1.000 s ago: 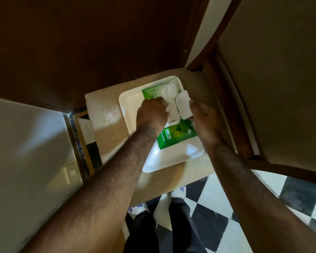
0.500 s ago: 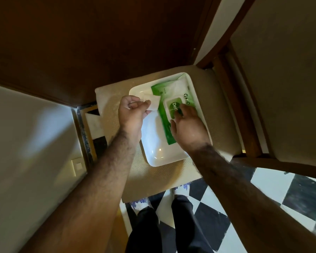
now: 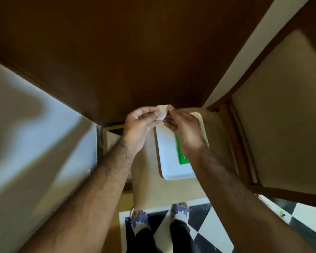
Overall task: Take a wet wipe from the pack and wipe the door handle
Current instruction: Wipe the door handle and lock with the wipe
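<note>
A small folded wipe (image 3: 162, 112) is held between both hands, raised above the seat and in front of the dark wooden door (image 3: 135, 52). The left hand (image 3: 140, 123) is closed on the left edge of the wipe, with the fingers curled and the thumb pressed against them. The right hand (image 3: 182, 125) is closed on the right edge of the wipe, pinched between thumb and fingertips. The two hands are set close together, almost touching, with the wipe spanning the narrow space between them.

Below the hands, a white tray (image 3: 168, 161) is placed on a beige cushioned seat (image 3: 148, 179). The green pack (image 3: 181, 154) lies in the tray toward its right side; most of it is covered by the right wrist and forearm, so the state of its lid cannot be determined. The pack is touched by neither hand.

A wooden chair frame (image 3: 233, 143) with a beige back panel is seen to the right. A pale wall (image 3: 35, 134) is seen to the left. A black-and-white checkered floor (image 3: 204, 225) and the person's two feet in sandals are visible at the bottom. The door handle is not shown in this view.
</note>
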A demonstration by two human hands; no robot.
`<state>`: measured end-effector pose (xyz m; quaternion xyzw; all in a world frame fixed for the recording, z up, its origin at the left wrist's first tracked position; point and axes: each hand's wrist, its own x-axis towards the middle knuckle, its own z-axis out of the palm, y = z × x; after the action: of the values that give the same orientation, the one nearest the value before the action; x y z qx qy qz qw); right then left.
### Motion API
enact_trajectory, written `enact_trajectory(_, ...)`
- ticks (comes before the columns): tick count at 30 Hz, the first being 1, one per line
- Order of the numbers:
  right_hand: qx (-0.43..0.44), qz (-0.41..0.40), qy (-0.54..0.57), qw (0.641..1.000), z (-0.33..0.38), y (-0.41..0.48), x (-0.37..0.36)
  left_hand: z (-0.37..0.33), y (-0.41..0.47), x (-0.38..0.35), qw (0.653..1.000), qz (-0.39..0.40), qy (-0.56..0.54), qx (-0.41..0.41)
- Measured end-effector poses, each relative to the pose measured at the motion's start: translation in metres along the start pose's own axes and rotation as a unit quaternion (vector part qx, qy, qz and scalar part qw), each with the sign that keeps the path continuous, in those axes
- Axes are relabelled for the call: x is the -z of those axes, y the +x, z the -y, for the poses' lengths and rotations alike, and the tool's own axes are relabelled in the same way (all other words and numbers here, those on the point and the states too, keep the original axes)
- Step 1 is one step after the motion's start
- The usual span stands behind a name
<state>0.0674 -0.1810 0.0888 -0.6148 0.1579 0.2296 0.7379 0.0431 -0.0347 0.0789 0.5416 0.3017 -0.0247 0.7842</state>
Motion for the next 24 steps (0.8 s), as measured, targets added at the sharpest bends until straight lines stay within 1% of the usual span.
enact_trajectory(2, 0.021, 0.026, 0.006, 0.999, 0.028, -0.011, -0.021, -0.038, -0.014, 0.004, 1.000, 0.007, 0.002, -0.012)
enact_trajectory(5, 0.026, 0.062, 0.024, 0.997, 0.082, -0.036, -0.058, -0.103, -0.042, 0.014, 0.998, 0.024, 0.017, -0.047)
enact_trajectory(7, 0.034, 0.087, 0.013, 0.996, 0.119, -0.053, -0.085, -0.149, -0.062, 0.020, 0.997, 0.030, 0.033, -0.065)
enact_trajectory(9, 0.038, 0.105, -0.014, 0.994, 0.152, -0.066, -0.105, -0.186, -0.080, 0.026, 0.992, 0.011, 0.085, -0.088)
enact_trajectory(11, 0.038, 0.134, -0.056, 0.989, 0.187, -0.084, -0.127, -0.225, -0.100, 0.037, 0.980, -0.010, 0.146, -0.132)
enact_trajectory(14, 0.041, 0.166, -0.118, 0.978, 0.232, -0.109, -0.155, -0.275, -0.126, 0.055, 0.968, -0.014, 0.180, -0.175)
enact_trajectory(17, 0.064, 0.188, -0.149, 0.969, 0.265, -0.136, -0.183, -0.318, -0.156, 0.069, 0.965, 0.017, 0.183, -0.187)
enact_trajectory(20, 0.075, 0.198, -0.161, 0.964, 0.289, -0.158, -0.210, -0.351, -0.176, 0.083, 0.957, 0.003, 0.208, -0.204)
enact_trajectory(24, 0.075, 0.222, -0.197, 0.952, 0.314, -0.181, -0.244, -0.390, -0.192, 0.107, 0.956, -0.002, 0.224, -0.190)
